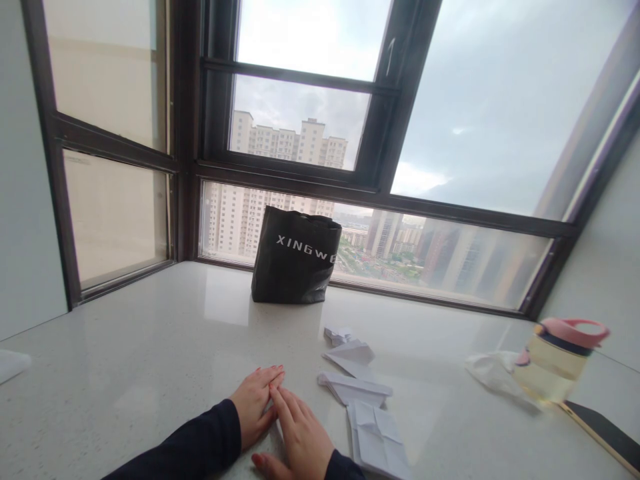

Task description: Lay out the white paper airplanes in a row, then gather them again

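Observation:
My left hand (pixel 254 402) lies palm down on the pale speckled counter (pixel 165 347), fingers stretched out. Beside it rests my right hand (pixel 301 427), also flat, its fingertips touching those of the left. No object shows in either hand. Just right of my right hand runs a row of folded white papers: a small crumpled piece (pixel 339 337) at the far end, a pointed folded paper (pixel 353 357), a long folded strip (pixel 356 388), and a creased sheet (pixel 379 437) nearest me. What lies under my palms is hidden.
A black bag (pixel 295 260) with white lettering stands upright before the window. On the right are a drinking bottle (pixel 555 367) with a pink lid, a crumpled tissue (pixel 493 370) and a dark phone (pixel 607 433). A white object (pixel 13 365) is at the left edge.

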Demonstrator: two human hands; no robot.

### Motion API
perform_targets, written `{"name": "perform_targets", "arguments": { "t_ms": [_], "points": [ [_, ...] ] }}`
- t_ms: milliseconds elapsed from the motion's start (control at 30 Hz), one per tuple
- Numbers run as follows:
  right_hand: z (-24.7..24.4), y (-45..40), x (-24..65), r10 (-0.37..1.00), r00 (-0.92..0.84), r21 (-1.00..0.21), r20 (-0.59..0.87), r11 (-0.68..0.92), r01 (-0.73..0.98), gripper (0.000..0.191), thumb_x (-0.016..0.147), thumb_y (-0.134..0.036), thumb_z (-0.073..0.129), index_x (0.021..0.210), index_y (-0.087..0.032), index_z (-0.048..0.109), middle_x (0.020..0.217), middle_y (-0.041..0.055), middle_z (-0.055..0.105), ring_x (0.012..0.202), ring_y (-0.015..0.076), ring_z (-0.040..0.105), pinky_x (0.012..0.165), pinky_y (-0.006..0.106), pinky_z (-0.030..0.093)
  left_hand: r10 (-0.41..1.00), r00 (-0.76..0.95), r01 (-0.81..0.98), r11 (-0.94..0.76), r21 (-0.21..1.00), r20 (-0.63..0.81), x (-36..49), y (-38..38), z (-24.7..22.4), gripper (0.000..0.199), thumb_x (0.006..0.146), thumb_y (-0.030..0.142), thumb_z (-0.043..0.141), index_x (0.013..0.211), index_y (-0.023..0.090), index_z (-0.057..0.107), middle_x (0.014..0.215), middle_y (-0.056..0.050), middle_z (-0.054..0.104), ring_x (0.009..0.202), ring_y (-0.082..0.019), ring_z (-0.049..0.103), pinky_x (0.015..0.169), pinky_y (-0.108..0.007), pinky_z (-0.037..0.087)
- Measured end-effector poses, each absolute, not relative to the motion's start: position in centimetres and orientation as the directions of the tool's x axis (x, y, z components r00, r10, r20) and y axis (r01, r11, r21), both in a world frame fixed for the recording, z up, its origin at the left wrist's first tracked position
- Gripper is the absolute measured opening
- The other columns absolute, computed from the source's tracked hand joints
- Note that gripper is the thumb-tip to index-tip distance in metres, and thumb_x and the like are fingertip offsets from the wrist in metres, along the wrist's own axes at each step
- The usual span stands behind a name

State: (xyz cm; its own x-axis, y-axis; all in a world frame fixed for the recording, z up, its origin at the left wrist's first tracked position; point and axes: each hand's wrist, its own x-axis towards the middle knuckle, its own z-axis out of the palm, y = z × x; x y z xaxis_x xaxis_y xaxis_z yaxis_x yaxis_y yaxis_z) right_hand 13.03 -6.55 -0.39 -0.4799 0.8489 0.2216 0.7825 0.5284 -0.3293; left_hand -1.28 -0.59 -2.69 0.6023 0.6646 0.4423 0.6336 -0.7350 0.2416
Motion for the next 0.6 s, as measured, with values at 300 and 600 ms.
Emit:
{"name": "perform_targets", "arguments": {
  "t_ms": [300, 600],
  "points": [
    [-0.64, -6.6, 13.08, 0.85, -0.475, -0.34, 0.229, 0.526, 0.779, 0.084, 0.066, -0.063, 0.045, 0.127, -0.006, 0.033, 0.129, 0.0167, 0.038, 0.117, 0.0273, 0.034, 0.098, 0.037, 0.028, 0.665, 0.604, 0.635, -0.735, 0.239, 0.439, -1.19, -0.78, -2.37, 0.047, 0.08, 0.038, 0.032, 0.115, 0.011, 0.047, 0.12, -0.013, 0.049, 0.111, -0.023, 0.042, 0.095, -0.04, 0.032],
    [-0.61, -6.26, 13.05, 0.847, -0.478, -0.334, 0.233, 0.532, 0.778, 0.085, 0.066, -0.063, 0.045, 0.126, -0.005, 0.033, 0.128, 0.0174, 0.039, 0.117, 0.0274, 0.035, 0.098, 0.037, 0.028, 0.658, 0.607, 0.627, -0.741, 0.239, 0.447, -1.25, -0.65, -2.65, 0.047, 0.08, 0.039, 0.033, 0.116, 0.012, 0.046, 0.121, -0.012, 0.048, 0.112, -0.022, 0.042, 0.095, -0.039, 0.032]
  ]
}}
